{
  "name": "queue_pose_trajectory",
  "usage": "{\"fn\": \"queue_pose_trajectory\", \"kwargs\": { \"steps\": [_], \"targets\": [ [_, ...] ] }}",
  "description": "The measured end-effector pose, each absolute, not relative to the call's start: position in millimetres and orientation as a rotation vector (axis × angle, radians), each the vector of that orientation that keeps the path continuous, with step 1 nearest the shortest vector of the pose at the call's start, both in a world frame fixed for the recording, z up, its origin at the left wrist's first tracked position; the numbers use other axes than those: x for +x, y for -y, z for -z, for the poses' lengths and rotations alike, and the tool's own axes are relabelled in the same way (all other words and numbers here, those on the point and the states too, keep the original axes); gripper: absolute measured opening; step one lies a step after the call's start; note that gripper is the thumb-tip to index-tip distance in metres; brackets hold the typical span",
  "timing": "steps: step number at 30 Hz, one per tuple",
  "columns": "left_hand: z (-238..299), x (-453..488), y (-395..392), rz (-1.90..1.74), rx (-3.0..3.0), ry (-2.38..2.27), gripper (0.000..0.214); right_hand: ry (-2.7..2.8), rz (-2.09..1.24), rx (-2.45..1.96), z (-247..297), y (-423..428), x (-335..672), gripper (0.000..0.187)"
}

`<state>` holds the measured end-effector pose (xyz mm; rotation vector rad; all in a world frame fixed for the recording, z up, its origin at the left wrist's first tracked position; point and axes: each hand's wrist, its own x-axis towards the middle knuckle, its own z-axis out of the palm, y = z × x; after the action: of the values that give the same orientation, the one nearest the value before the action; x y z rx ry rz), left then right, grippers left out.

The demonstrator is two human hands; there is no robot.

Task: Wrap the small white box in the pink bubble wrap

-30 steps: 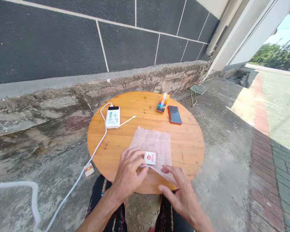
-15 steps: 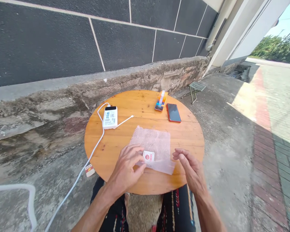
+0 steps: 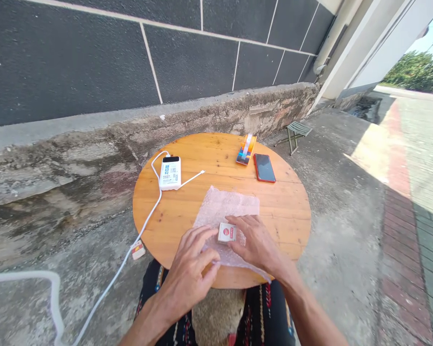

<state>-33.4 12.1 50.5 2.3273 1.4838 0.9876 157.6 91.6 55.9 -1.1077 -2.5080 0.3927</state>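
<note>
A small white box (image 3: 227, 232) with a red round print lies on a sheet of pinkish bubble wrap (image 3: 234, 202) near the table's front. My right hand (image 3: 254, 240) has come round the box's right side, fingertips at its far edge and thumb at its near edge. My left hand (image 3: 195, 259) is on the left of the sheet, its index fingertip beside the box. Its thumb and a lower finger close on the sheet's near edge. Part of the wrap is hidden under both hands.
On the round wooden table (image 3: 187, 144) are a white power bank (image 3: 171, 174) with a white cable (image 3: 147, 216), an orange tape dispenser (image 3: 246, 150) and a red-edged phone (image 3: 264, 167). A folding stool (image 3: 298, 129) stands beyond, near the wall. A small packet (image 3: 138, 250) lies on the ground.
My right hand has moved left from beside the sheet onto the box. The sheet's near edge has shifted towards me, and my left hand has drawn slightly back. The view has turned a little.
</note>
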Motion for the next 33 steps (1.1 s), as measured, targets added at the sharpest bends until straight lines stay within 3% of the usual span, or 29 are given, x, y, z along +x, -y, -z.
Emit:
{"fn": "queue_pose_trajectory", "kwargs": {
  "steps": [13, 18, 22, 26, 29, 33],
  "targets": [
    [-51.5, -32.7, -10.7, -1.013, 2.296, -1.479, 0.012, 2.474, -0.253, -1.18, -54.8, -94.4, 159.2, 0.049],
    [-56.8, -29.1, -19.5, -1.051, 2.284, -1.484, 0.012, 2.441, -0.371, -1.177, -53.2, -96.5, 164.3, 0.044],
    [-62.3, -25.8, -42.6, -1.032, 2.253, -1.503, 0.012, 2.177, -0.694, -1.192, -54.9, -87.4, 186.6, 0.038],
    [-63.6, -21.5, -70.9, -0.926, 2.25, -1.497, 0.009, 2.019, -0.975, -1.171, -52.6, -73.5, 207.1, 0.048],
    [-62.6, -17.2, -87.1, -0.859, 2.202, -1.518, 0.008, 1.935, -0.917, -1.27, -40.1, -72.2, 209.5, 0.057],
    [-60.9, -12.2, -96.3, -0.82, 2.078, -1.524, 0.01, 1.785, -0.789, -1.368, -17.8, -79.4, 206.5, 0.046]
  ]
}}
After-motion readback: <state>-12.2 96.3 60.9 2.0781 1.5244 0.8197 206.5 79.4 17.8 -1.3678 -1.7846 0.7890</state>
